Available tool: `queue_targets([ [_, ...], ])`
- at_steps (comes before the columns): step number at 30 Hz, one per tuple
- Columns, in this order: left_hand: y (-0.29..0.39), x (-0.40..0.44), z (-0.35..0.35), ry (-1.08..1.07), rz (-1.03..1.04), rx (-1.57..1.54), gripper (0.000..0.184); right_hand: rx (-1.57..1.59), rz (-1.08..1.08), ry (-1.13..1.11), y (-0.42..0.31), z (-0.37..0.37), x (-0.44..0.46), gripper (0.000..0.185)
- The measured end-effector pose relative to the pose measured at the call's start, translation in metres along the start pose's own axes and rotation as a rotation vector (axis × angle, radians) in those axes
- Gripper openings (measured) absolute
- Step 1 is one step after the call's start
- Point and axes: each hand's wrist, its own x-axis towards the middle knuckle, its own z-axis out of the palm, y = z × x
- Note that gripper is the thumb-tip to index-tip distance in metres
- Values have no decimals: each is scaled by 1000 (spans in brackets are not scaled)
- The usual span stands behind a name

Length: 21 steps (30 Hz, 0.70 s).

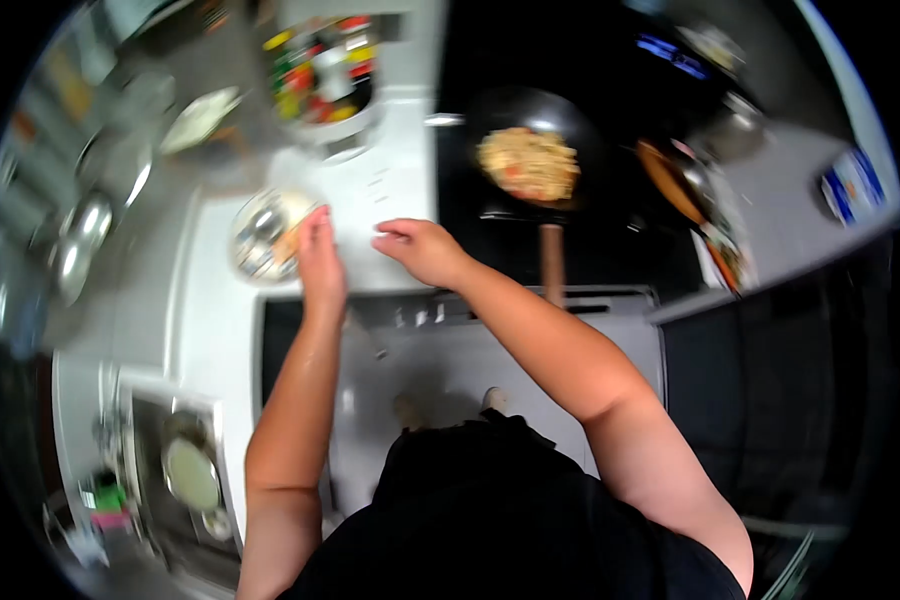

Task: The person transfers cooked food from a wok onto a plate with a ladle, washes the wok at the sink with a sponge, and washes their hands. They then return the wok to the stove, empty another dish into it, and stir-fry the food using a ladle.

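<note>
My left hand point(320, 262) is over the white counter at the right edge of a round plate point(248, 262), its fingers stretched forward. A shiny, clear or metallic item point(266, 222) lies on the plate, too blurred to name. Whether the hand touches the plate I cannot tell. My right hand point(425, 250) hovers near the counter's front edge, left of the hob, with its fingers loosely bent and apart and nothing visible in them. Beyond it, a dark wok point(510, 105) with a wooden handle point(552, 262) holds yellowish cooked food with red bits point(530, 165).
A rack of seasoning bottles point(325, 75) stands at the back of the counter point(215, 330). Right of the black hob point(610, 255) lie a wooden spatula point(670, 180) and a blue-and-white packet point(852, 187). A sink point(150, 440) with dishes is at lower left.
</note>
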Motion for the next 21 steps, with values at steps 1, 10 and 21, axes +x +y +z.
queue_targets([
  [1,12,2,30,-97,16,-11,35,-85,89,18,-28,-46,0,35],
  [10,84,-67,333,-921,450,156,35,-507,325,582,25,-395,-121,28],
  [21,55,-132,662,-1014,731,499,45,-550,485,587,193,-692,-147,39],
])
